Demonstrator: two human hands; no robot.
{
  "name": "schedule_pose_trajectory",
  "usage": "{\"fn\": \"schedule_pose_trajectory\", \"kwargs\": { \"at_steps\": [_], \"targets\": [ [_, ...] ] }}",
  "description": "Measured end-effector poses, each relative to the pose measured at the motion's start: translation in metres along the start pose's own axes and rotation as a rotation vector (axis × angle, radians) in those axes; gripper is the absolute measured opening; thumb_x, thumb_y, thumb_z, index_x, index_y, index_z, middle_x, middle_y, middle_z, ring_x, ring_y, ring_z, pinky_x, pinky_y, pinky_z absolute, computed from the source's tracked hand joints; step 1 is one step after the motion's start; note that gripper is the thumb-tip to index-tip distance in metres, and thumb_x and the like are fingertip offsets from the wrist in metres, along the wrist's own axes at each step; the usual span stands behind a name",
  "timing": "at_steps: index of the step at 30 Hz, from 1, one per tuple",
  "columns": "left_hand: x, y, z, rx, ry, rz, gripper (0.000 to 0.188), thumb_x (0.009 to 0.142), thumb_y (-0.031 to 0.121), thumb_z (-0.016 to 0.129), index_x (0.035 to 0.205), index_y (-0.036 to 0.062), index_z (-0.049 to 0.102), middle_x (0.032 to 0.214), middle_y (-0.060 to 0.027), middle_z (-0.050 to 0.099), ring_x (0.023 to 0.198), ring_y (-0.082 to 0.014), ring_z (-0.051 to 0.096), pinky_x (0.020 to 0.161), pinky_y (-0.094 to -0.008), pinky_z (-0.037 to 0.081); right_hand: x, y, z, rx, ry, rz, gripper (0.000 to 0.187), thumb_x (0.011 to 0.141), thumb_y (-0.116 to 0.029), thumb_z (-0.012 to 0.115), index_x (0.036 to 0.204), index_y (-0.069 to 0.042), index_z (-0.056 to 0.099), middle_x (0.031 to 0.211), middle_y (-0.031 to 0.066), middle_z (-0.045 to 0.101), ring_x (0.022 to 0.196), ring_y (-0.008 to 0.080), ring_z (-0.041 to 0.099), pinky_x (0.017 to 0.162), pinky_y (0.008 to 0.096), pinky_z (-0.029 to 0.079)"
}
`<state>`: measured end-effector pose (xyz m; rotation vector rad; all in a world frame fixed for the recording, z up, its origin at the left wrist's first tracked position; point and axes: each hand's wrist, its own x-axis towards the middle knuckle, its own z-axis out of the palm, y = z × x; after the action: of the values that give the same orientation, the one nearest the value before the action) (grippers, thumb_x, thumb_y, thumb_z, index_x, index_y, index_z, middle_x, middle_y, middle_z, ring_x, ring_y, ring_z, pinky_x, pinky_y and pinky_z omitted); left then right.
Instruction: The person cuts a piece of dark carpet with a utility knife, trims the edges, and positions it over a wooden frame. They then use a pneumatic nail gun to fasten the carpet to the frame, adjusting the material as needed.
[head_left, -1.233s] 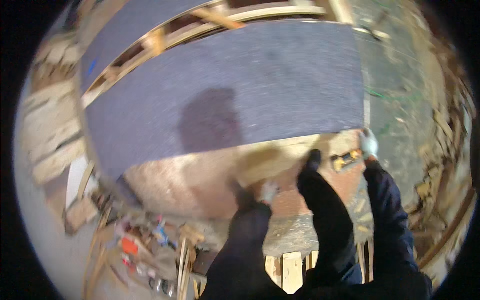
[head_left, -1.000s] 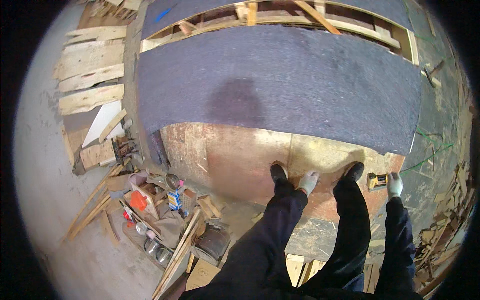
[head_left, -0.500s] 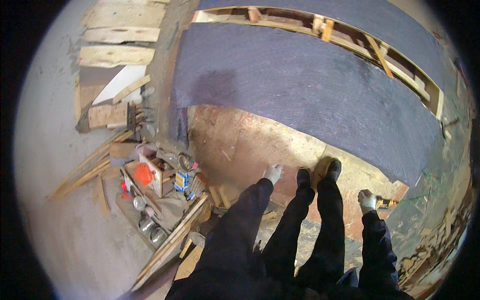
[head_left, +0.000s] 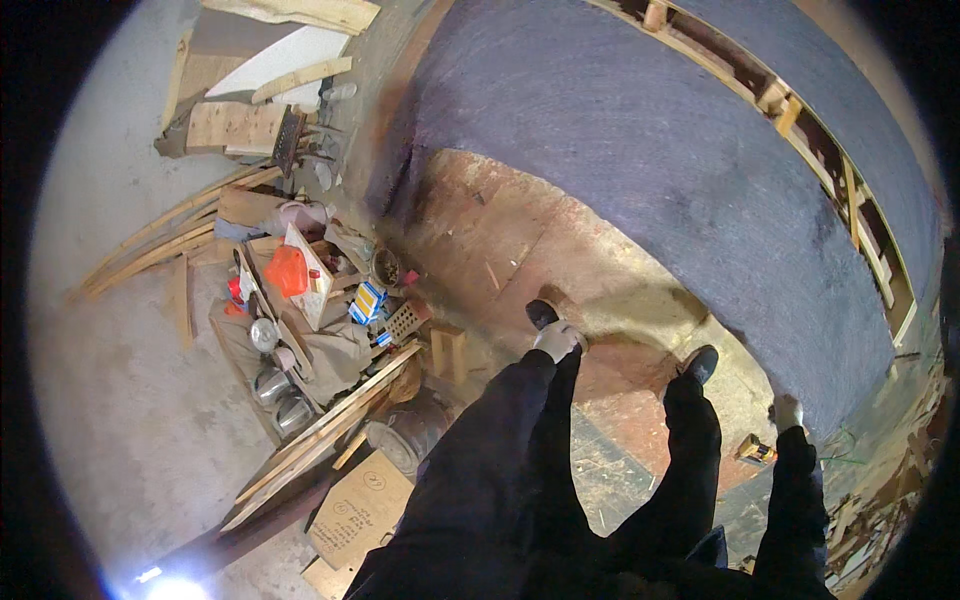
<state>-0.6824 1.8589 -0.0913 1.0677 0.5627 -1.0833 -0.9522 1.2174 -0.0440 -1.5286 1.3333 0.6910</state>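
Note:
I stand on a brown plywood platform (head_left: 480, 230) and look down my dark-clothed legs. My left hand (head_left: 556, 340), in a white glove, hangs by my left thigh above my left shoe (head_left: 541, 313); nothing shows in it. At the lower right my right hand (head_left: 787, 410), also in a white glove, hangs at my side. A small yellow tool (head_left: 754, 450) shows just beside and below it; I cannot tell whether the hand holds it. A large grey felt sheet (head_left: 680, 170) covers the platform ahead of my feet.
Left of the platform lies a cluttered pile: an orange bag (head_left: 288, 270), small boxes (head_left: 368, 300), metal pots (head_left: 272, 385), long planks (head_left: 310, 440) and cardboard (head_left: 360, 505). More boards (head_left: 235, 125) lie farther off. A wooden frame (head_left: 860, 220) runs beyond the felt.
My view has swung to the right and down, so the felt sheet has moved to the upper right and the clutter pile toward the centre left. Both hands stay hanging at my sides.

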Motion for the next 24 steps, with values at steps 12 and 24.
{"fn": "schedule_pose_trajectory", "kwargs": {
  "at_steps": [12, 24],
  "targets": [
    [-0.018, 0.231, -0.146, 0.390, 0.330, 0.082, 0.019, 0.096, 0.014, 0.059, 0.109, 0.0019, 0.064, 0.092, -0.0095, 0.068, 0.076, -0.0179, 0.065, 0.063, -0.0300, 0.053, -0.119, -0.138, 0.281, -0.467, -0.120, -0.102, 0.025, 0.086, -0.024, 0.061, 0.087, -0.002, 0.073, 0.077, 0.0149, 0.072, 0.072, 0.0231, 0.069, 0.065, 0.0378, 0.053],
    [0.021, 0.422, -0.351, 0.860, 0.528, 0.104, 0.031, 0.099, 0.021, 0.058, 0.121, 0.0003, 0.063, 0.106, -0.0098, 0.069, 0.085, -0.0225, 0.069, 0.071, -0.0356, 0.057, -0.148, -0.394, 0.504, -0.367, -0.357, -0.205, 0.023, 0.091, -0.018, 0.058, 0.080, -0.001, 0.069, 0.076, 0.0095, 0.070, 0.064, 0.0202, 0.067, 0.059, 0.0341, 0.053]
  ]
}}
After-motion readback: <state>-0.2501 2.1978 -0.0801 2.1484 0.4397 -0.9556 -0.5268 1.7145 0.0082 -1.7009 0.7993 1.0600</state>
